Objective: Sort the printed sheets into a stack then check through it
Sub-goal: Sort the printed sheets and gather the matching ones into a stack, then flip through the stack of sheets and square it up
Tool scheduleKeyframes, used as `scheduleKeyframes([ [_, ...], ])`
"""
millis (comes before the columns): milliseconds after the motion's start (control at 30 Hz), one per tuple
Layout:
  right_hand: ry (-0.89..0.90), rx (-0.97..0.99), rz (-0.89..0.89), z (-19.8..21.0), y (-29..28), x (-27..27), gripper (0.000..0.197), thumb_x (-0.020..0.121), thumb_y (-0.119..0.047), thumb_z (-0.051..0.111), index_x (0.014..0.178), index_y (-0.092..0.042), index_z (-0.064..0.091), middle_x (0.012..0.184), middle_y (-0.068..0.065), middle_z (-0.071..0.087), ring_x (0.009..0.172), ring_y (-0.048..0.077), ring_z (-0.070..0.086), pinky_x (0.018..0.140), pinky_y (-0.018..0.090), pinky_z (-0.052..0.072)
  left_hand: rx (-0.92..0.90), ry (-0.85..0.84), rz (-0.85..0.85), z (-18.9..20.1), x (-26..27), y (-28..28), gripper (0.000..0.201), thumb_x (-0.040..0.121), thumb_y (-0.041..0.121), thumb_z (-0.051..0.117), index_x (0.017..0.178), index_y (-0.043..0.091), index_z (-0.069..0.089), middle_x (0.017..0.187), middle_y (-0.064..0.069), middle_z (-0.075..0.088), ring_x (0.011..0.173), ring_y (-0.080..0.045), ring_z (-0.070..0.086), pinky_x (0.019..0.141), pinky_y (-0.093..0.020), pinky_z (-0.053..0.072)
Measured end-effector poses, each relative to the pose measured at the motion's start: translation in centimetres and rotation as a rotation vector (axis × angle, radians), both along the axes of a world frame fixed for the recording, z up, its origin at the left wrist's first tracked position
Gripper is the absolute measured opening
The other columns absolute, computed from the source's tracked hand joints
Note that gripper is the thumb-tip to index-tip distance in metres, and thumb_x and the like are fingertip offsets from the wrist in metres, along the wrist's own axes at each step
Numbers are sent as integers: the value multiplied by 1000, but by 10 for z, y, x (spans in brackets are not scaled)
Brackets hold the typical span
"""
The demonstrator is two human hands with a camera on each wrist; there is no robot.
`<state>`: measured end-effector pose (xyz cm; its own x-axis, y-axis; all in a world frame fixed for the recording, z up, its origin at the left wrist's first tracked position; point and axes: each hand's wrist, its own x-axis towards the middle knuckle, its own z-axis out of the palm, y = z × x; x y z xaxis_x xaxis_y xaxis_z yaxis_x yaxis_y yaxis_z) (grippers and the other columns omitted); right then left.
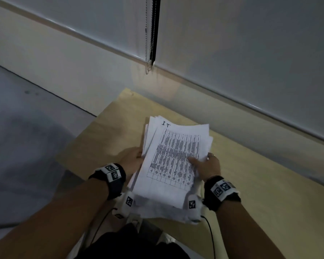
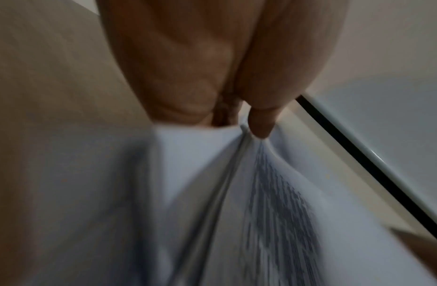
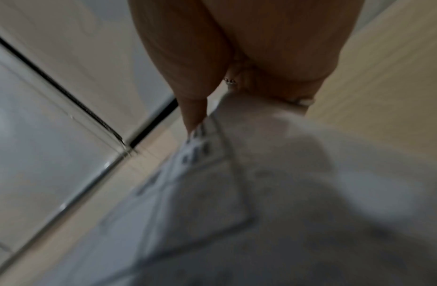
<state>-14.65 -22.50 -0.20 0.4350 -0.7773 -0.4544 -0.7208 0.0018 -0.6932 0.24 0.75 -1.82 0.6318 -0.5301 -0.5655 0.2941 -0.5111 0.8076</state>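
Observation:
A loose stack of printed sheets (image 1: 172, 156) is held above the pale wooden table (image 1: 260, 184); the top sheet carries a printed grid and a handwritten "I.T". My left hand (image 1: 134, 161) grips the stack's left edge, thumb on top of the sheets (image 2: 212, 174) in the left wrist view, fingers hidden underneath. My right hand (image 1: 207, 164) grips the right edge, its thumb lying on the top sheet and the fingers under the stack (image 3: 236, 174). The sheets are unevenly aligned, with edges fanned at the far left corner.
The table stands against a window with drawn grey roller blinds (image 1: 251, 43) and a hanging bead chain (image 1: 149, 43). Grey floor (image 1: 26, 137) lies to the left of the table. Cables (image 1: 210, 236) trail from the wrist cameras near my lap.

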Motion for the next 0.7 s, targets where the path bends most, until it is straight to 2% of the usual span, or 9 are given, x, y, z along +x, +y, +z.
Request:
scheduleKeyframes([
  [67, 190, -114, 69, -12, -8, -5, 85, 80, -51, 70, 146, -10, 36, 143, 12, 50, 127, 34, 51, 105, 45, 43, 16, 54, 98, 0, 4, 3, 33, 100, 32, 50, 108, 5, 67, 93, -18, 67, 72, -26, 66, 83, -40, 55],
  [133, 370, -204, 183, -21, -11, -7, 78, 90, -51, 52, 152, -12, 24, 155, 11, 32, 138, 36, 35, 109, 48, 32, 103, 29, 129, -4, 10, -1, 50, 96, 45, 49, 118, 1, 63, 112, -27, 65, 94, -35, 67, 101, -51, 47],
  [167, 369, -197, 226, -19, -8, -5, 75, 92, -47, 49, 152, -10, 24, 157, 11, 29, 140, 36, 31, 110, 47, 30, 155, -26, 63, -2, 9, -4, 52, 93, 49, 47, 115, 5, 64, 119, -25, 65, 104, -37, 65, 103, -51, 47],
  [233, 234, -110, 282, -20, -2, 3, 72, 95, -39, 50, 154, -11, 19, 159, 10, 26, 143, 37, 24, 112, 46, 26, 217, -90, -110, -2, 7, -17, 51, 93, 49, 45, 114, 6, 64, 106, -17, 68, 95, -35, 66, 89, -43, 53],
  [300, 113, -37, 218, -16, 2, 11, 75, 98, -30, 52, 156, -17, 8, 159, 12, 22, 145, 38, 19, 113, 48, 27, 208, -89, -174, 3, 4, -30, 40, 95, 41, 46, 103, 4, 58, 80, -16, 55, 69, -28, 55, 64, -33, 43],
  [367, 71, -45, 111, -20, 1, 14, 72, 96, -22, 52, 154, -16, 11, 154, 18, 30, 140, 39, 29, 112, 49, 33, 262, -136, -131, 1, 8, -37, 31, 94, 37, 49, 95, 6, 49, 74, -13, 49, 62, -23, 47, 57, -29, 35],
  [467, 45, -63, 169, -24, 9, 14, 60, 89, -21, 56, 140, -21, 24, 136, 22, 49, 118, 41, 53, 96, 55, 51, 314, -224, -154, -7, 11, -42, 55, 86, 47, 48, 105, -4, 55, 70, -6, 56, 55, -19, 51, 52, -29, 43],
  [567, 48, -111, 95, -28, 6, 12, 61, 89, -12, 52, 142, -8, 23, 142, 21, 43, 128, 43, 46, 105, 52, 44, 347, -255, -184, -12, 14, -45, 59, 83, 54, 46, 120, 9, 51, 92, -4, 64, 73, -21, 63, 70, -42, 59],
  [700, 123, -26, 276, -24, 9, 13, 70, 95, -22, 51, 153, -3, 16, 161, 11, 18, 146, 35, 25, 118, 45, 28, 399, -208, -69, -6, 16, -53, 69, 92, 45, 54, 143, 4, 34, 132, -16, 56, 111, -35, 61, 93, -41, 51],
])
